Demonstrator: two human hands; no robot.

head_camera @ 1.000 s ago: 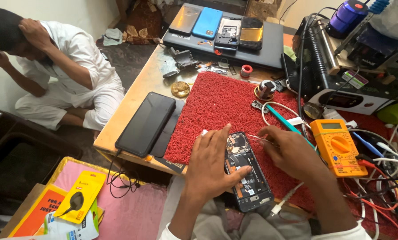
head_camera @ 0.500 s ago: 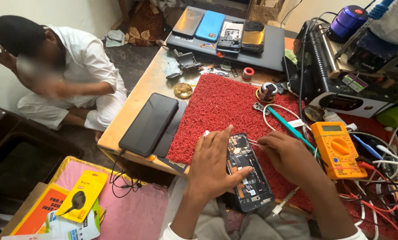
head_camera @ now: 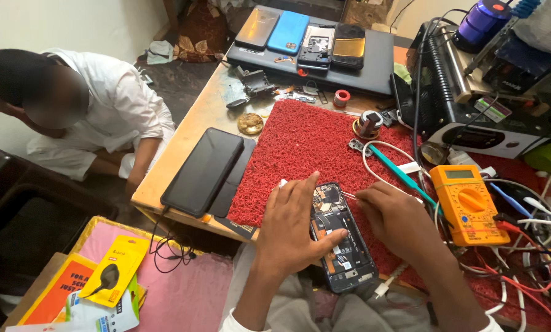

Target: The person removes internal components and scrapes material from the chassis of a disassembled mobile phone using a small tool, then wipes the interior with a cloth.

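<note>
Change: hardly any since a second ago; both hands are kept on the opened phone (head_camera: 340, 240), so the fine work inside it continues.
Left hand (head_camera: 291, 230): fingers spread, pressed on the phone's left edge.
Right hand (head_camera: 395, 218): fingers pinched on a thin probe (head_camera: 348, 195) at the phone's top.
Phone: on the red mat (head_camera: 306, 147), near edge.
Beyond: orange multimeter (head_camera: 469, 203) right of the phone; black panel (head_camera: 203, 171) left.

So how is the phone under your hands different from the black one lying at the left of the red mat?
The opened phone has its back off, with boards and connectors showing; the black phone is closed, showing only a dark glossy face. The opened phone lies on the red mat under the left hand and right hand; the black phone lies untouched on a dark panel beside the mat. Both lie flat and look similar in size.
</note>
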